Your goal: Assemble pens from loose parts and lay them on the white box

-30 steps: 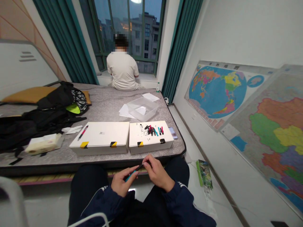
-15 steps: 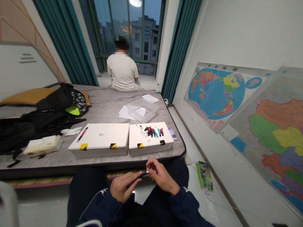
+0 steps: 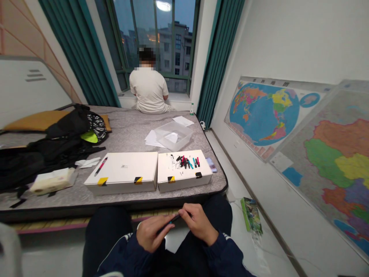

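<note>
Taking the right-hand white box (image 3: 187,184) as the landmark, the dark pen (image 3: 176,218) is on its near side, off the bed (image 3: 127,135) and in the air above the person's lap, toward the box's left end. It lies directly between the two hands, touched by both, so neither is clearly nearer. Its long axis slants: the rear end sits low and left inside the left hand (image 3: 152,233), while the other end rises rightward to the fingertips of the right hand (image 3: 198,224). A small blue patch shows along the barrel.

The left hand comes in from below, its back upward, and pinches the barrel between straight fingers laid along the top and a thumb underneath. The right hand, in front of the box, is bent inward at the wrist, thumb and forefinger pinched together on the pen's upper end, the remaining fingers curled; that tip is hidden by them.

On the box lies a loose spread of pen parts (image 3: 188,162) in black, red, blue and white. Left of the box, almost against it, stands a wider white box (image 3: 121,187) carrying a pink and black pen (image 3: 100,166). Behind the landmark sits a clear plastic bin (image 3: 184,139).
</note>
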The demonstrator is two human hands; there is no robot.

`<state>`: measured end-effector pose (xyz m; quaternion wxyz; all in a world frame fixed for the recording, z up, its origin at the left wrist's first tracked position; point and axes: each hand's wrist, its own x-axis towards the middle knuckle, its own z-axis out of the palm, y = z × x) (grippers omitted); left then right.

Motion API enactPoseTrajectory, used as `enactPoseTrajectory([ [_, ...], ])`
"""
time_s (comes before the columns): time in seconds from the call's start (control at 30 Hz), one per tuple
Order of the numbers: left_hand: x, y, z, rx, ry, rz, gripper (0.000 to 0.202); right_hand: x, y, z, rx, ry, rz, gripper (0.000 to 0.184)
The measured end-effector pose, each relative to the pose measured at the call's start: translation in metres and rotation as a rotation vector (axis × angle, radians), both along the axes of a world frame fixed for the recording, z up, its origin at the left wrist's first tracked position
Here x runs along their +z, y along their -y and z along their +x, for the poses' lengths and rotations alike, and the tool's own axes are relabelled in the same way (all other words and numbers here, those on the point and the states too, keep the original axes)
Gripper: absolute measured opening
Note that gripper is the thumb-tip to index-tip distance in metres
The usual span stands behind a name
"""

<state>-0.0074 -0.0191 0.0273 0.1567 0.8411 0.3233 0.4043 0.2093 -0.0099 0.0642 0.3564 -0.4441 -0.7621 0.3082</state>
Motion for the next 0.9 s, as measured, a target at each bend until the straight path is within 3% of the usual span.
enactPoseTrajectory([
  [0.13,0.006,-0.002,0.001,-0.012,0.016,-0.072,0.033,-0.002,0.0,0.001,-0.002,0.001,-0.008,0.042],
  [0.27,0.015,-0.003,0.007,0.119,0.11,-0.405,0.02,0.001,0.001,0.003,-0.022,-0.049,-0.018,0.036],
  [0.37,0.016,-0.002,0.008,0.151,0.193,-0.683,0.029,0.002,0.0,0.006,-0.087,-0.098,0.014,0.035],
  [0.47,0.012,0.0,0.003,0.127,0.262,-0.798,0.037,0.002,-0.001,0.01,-0.105,-0.111,0.025,0.034],
  [0.57,0.012,-0.001,-0.009,0.141,0.263,-0.671,0.03,-0.002,0.0,0.008,-0.085,-0.107,0.006,0.036],
  [0.67,0.022,-0.006,-0.025,0.132,0.215,-0.287,0.017,-0.012,0.005,-0.007,-0.109,-0.206,-0.09,0.041],
  [0.77,0.035,-0.01,-0.038,0.026,0.138,0.037,0.03,-0.026,0.009,-0.027,-0.13,-0.468,-0.338,0.046],
  [0.83,0.04,-0.01,-0.043,-0.02,0.092,0.13,0.036,-0.034,0.01,-0.036,-0.135,-0.614,-0.474,0.049],
  [0.9,0.04,-0.007,-0.044,0.004,0.086,0.117,0.032,-0.037,0.009,-0.039,-0.156,-0.657,-0.503,0.052],
])
